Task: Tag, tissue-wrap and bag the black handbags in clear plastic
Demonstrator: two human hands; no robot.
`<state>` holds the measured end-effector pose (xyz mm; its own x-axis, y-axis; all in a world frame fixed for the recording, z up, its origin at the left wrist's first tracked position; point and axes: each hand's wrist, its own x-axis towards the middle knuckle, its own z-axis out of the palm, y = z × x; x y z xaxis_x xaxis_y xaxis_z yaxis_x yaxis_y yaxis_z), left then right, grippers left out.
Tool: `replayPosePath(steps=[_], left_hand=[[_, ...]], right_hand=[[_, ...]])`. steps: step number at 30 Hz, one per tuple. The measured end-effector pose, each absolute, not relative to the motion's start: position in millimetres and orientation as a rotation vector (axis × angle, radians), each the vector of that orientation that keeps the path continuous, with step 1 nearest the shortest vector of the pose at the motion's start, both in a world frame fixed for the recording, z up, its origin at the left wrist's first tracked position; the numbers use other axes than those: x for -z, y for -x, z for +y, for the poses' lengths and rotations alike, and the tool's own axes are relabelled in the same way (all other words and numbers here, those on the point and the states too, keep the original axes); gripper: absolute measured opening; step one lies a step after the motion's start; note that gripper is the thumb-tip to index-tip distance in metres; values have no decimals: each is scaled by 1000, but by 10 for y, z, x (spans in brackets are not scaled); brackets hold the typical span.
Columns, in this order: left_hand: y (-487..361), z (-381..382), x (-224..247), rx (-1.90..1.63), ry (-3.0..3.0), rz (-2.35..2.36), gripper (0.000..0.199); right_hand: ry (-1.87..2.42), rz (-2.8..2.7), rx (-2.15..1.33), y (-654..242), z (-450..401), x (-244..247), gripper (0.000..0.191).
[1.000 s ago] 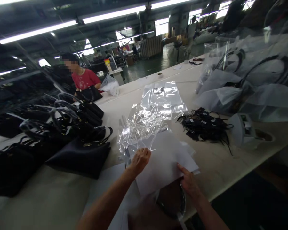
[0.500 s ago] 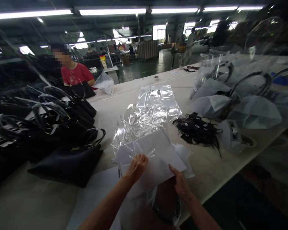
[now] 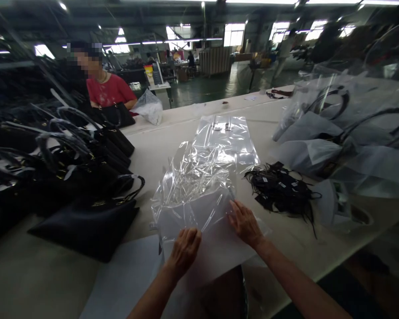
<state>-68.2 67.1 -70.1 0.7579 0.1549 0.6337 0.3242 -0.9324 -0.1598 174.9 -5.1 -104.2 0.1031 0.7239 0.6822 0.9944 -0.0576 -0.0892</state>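
A white sheet (image 3: 216, 257) lies in front of me, its far part under a crinkled clear plastic bag (image 3: 199, 173). My left hand (image 3: 186, 246) is closed, its curled fingers gripping the near edge of the plastic over the sheet. My right hand (image 3: 245, 221) rests at the right side of the bag, fingers stretched out and lying on the film. What is under its palm is hidden. Below the sheet, near my body, a dark brown item (image 3: 224, 294) shows in part. Another white sheet (image 3: 123, 274) lies on the table to the left.
Black handbags (image 3: 89, 221) crowd the left side. A flat clear bag (image 3: 224, 133) lies beyond the crinkled one. Black tags with cords (image 3: 282, 188) are heaped at the right, near wrapped bags (image 3: 312, 153). A person in red (image 3: 111, 91) stands across the table (image 3: 173, 119).
My right hand has left the sheet's right corner and moved up onto the plastic. My left hand has come slightly nearer to me. The plastic now covers more of the sheet.
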Motion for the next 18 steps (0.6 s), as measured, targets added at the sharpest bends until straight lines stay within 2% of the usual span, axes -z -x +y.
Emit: replayPosePath(steps=[8,11,14,18], left_hand=[[604,613,703,1184,2664,-618,22],[599,596,732,1195,2669,-648,22],[648,601,748,1055,2746,-622,20],[835,662,718,917,2762,-606,24]], right_hand=[[1777,-1757,610,-1794,-13,1077,73],[1759,-1646,650,-1847,90,1096,60],[1775,-1571,569,-1971,146,1159,47],[1888,-1486,439,-2100,110,1239,42]])
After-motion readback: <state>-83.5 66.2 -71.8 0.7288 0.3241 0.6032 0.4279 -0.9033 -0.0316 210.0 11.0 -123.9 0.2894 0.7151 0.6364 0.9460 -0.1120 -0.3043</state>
